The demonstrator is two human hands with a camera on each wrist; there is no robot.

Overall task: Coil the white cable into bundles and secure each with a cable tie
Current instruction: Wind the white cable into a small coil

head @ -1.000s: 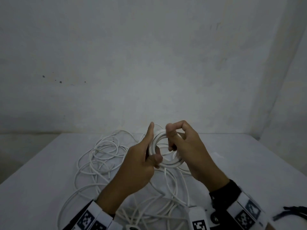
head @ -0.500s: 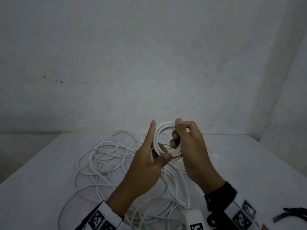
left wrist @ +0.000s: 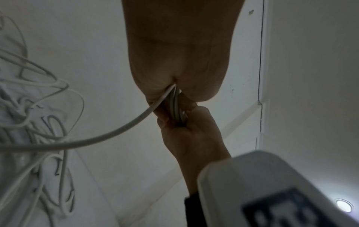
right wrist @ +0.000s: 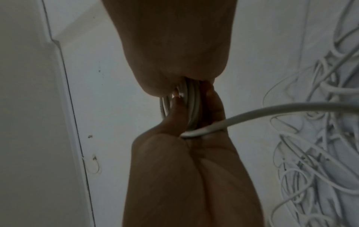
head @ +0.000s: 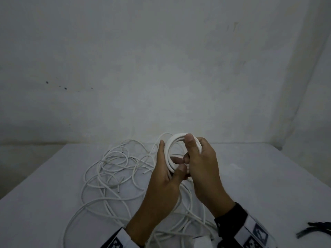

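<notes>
A small tight coil of white cable [head: 169, 149] is held upright above the table between both hands. My left hand [head: 166, 169] grips its left and lower side, thumb pressed over the strands. My right hand [head: 198, 158] pinches the right side, thumb on the top rim. In the left wrist view the coil [left wrist: 175, 107] shows edge-on between the two hands, with a strand [left wrist: 108, 135] trailing off it to the left. The right wrist view shows the coil strands [right wrist: 189, 104] edge-on too. Loose white cable [head: 111, 169] lies tangled on the table below and to the left.
The white table [head: 259, 185] ends at a grey wall behind and a corner at the right. Black cable ties [head: 315, 230] lie near the table's front right edge. More loose loops [head: 175, 228] lie under my wrists.
The coil has turned from facing me to nearly edge-on and risen a little. My right thumb now sits on top of the rim, and both hands have closed in on it.
</notes>
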